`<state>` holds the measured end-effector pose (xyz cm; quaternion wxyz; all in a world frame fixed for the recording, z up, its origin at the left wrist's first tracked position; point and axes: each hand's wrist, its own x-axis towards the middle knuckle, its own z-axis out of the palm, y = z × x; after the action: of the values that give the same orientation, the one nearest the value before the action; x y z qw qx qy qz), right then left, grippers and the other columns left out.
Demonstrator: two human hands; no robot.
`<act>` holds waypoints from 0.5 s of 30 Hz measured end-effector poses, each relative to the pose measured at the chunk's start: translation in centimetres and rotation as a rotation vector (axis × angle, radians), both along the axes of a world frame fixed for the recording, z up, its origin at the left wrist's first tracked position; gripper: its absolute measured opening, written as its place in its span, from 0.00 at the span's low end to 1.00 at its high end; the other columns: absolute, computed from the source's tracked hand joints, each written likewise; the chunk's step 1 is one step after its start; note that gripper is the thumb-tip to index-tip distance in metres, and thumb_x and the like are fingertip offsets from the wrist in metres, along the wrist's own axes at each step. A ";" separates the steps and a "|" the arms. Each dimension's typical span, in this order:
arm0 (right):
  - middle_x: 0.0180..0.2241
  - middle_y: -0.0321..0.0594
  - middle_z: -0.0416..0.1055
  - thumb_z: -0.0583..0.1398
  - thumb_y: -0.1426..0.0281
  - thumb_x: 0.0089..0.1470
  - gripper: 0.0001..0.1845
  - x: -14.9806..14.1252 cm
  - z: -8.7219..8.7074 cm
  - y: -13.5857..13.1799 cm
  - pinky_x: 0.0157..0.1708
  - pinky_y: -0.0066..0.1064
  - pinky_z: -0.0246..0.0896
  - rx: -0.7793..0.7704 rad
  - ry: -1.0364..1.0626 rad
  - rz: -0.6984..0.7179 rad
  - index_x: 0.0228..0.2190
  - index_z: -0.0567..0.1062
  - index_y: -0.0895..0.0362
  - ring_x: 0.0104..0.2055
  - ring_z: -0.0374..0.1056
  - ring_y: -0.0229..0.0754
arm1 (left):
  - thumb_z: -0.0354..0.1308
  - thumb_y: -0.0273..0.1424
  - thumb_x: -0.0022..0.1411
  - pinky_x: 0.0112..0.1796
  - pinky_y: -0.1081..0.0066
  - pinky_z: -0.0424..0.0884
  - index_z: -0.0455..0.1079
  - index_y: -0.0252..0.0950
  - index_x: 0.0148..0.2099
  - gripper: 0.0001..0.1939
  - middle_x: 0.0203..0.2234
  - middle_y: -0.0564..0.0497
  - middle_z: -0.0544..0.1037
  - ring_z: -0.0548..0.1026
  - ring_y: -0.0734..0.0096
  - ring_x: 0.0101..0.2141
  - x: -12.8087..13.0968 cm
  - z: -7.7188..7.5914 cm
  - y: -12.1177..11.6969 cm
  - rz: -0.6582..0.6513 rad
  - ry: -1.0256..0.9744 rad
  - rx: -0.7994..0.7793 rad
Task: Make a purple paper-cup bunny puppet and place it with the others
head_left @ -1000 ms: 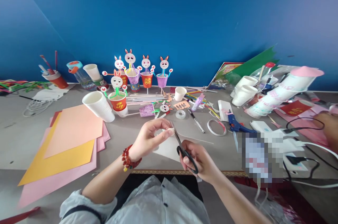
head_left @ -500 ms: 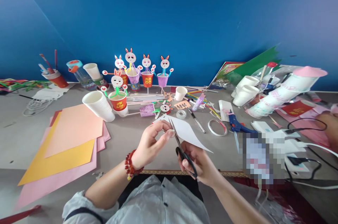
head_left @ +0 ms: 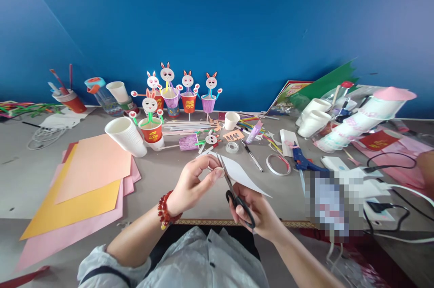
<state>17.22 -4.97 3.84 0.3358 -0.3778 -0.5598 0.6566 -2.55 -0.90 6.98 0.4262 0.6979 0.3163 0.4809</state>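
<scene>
Between thumb and fingers, my left hand [head_left: 196,184] pinches the edge of a white sheet of paper [head_left: 242,175]. My right hand [head_left: 252,211] grips the black handles of a pair of scissors [head_left: 230,184], its blades pointing up and away against the paper beside my left fingertips. The sheet spreads to the right behind the blades and over my right fingers. Just beyond the paper lie a rabbit-faced purple paper cup [head_left: 189,142], a roll of clear tape [head_left: 232,147] and a black-and-silver pen [head_left: 252,156].
Rabbit puppets in paper cups [head_left: 188,98] stand near the blue wall. Stacked white cups [head_left: 125,136] and coloured paper sheets [head_left: 95,166] are at left. A blue glue gun [head_left: 305,161], a power strip [head_left: 376,188] and a cup tower [head_left: 366,118] occupy the right side.
The view has shifted very slightly. Both hands keep nearly the same pose, and the scissors stay at about the same place on the paper.
</scene>
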 end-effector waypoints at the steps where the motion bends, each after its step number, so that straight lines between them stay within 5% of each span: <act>1: 0.19 0.29 0.64 0.63 0.38 0.45 0.33 0.1 0.1 0.0 0.11 0.22 0.43 -0.001 -0.007 0.003 0.29 0.64 0.55 0.12 0.49 0.26 | 0.53 0.35 0.69 0.39 0.70 0.68 0.68 0.35 0.35 0.11 0.33 0.47 0.76 0.73 0.68 0.35 -0.1 0.1 0.0 -0.003 0.012 0.003; 15: 0.21 0.32 0.63 0.62 0.37 0.44 0.34 0.7 0.1 0.3 0.19 0.25 0.50 0.026 -0.083 0.005 0.28 0.63 0.56 0.20 0.59 0.33 | 0.54 0.34 0.69 0.40 0.71 0.68 0.71 0.35 0.36 0.10 0.33 0.48 0.78 0.75 0.69 0.36 -0.9 1.3 0.6 -0.056 0.175 0.030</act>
<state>17.95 -4.70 3.99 0.3157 -0.3990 -0.5826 0.6339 -3.47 -0.26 8.28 0.3998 0.7522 0.3252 0.4107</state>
